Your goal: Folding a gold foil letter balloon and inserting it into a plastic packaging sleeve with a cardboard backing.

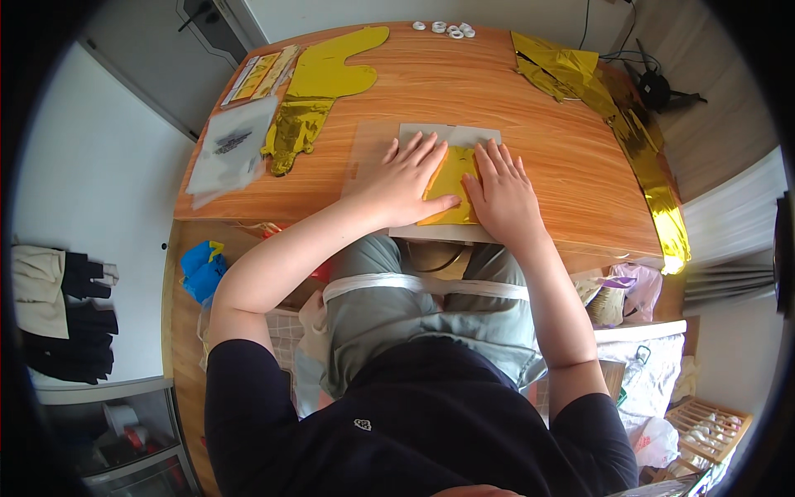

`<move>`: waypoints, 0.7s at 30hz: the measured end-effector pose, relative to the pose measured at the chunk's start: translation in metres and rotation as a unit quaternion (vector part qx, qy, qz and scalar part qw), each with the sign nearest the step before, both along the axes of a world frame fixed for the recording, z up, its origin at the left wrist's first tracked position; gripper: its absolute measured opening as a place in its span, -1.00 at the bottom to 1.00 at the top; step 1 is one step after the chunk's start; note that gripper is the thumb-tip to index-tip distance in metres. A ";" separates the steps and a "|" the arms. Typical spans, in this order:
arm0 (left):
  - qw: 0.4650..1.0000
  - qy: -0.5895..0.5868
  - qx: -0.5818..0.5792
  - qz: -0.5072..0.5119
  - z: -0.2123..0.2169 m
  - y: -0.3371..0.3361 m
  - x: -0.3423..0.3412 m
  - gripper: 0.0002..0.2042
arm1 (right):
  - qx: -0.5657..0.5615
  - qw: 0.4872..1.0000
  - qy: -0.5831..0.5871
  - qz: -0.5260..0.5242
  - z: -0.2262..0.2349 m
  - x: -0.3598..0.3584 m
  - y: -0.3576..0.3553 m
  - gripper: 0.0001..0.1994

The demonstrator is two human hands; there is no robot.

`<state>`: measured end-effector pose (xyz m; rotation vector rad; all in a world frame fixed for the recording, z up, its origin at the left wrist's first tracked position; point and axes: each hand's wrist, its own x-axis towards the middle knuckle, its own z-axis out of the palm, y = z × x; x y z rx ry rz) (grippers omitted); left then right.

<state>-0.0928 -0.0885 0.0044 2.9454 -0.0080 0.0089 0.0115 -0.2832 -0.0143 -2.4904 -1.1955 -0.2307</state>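
A folded piece of shiny gold foil (455, 170) lies flat on a grey card (451, 132) near the front edge of the wooden table. My left hand (404, 184) rests flat on the foil's left side, fingers spread and thumb reaching across its lower part. On the opposite side my right hand (503, 197) presses down with straight fingers, its thumb along the foil's right edge. Neither hand grips anything. A clear plastic sheet (361, 147) shows to the left of the card, partly hidden by my left hand.
Flat gold foil shapes (331, 70) lie at the back left, beside printed cards (252, 79) and a pile of clear plastic bags (236, 149). Small white ribbon rolls (451, 29) sit at the far edge. Long gold foil (613, 108) drapes over the table's right edge, near a black stand (654, 87).
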 end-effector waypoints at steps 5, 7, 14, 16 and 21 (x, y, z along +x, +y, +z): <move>1.000 -0.017 0.003 0.013 -0.005 -0.002 0.002 -0.03 | 0.011 1.000 -0.011 -0.026 -0.008 -0.001 0.016 -0.44; 1.000 -0.018 -0.002 0.018 -0.005 -0.003 0.003 -0.03 | 0.017 0.999 -0.006 -0.030 -0.009 0.000 0.020 -0.45; 1.000 -0.021 0.014 0.010 -0.008 0.001 0.001 -0.01 | 0.024 0.993 0.101 0.058 0.018 0.004 -0.001 -0.44; 0.999 -0.027 0.023 0.012 -0.010 0.001 0.002 0.00 | -0.001 0.989 0.116 0.092 0.028 0.004 -0.018 -0.41; 1.000 -0.015 -0.008 -0.003 -0.007 0.005 0.000 0.01 | -0.051 0.982 0.110 0.144 0.033 0.006 -0.045 -0.20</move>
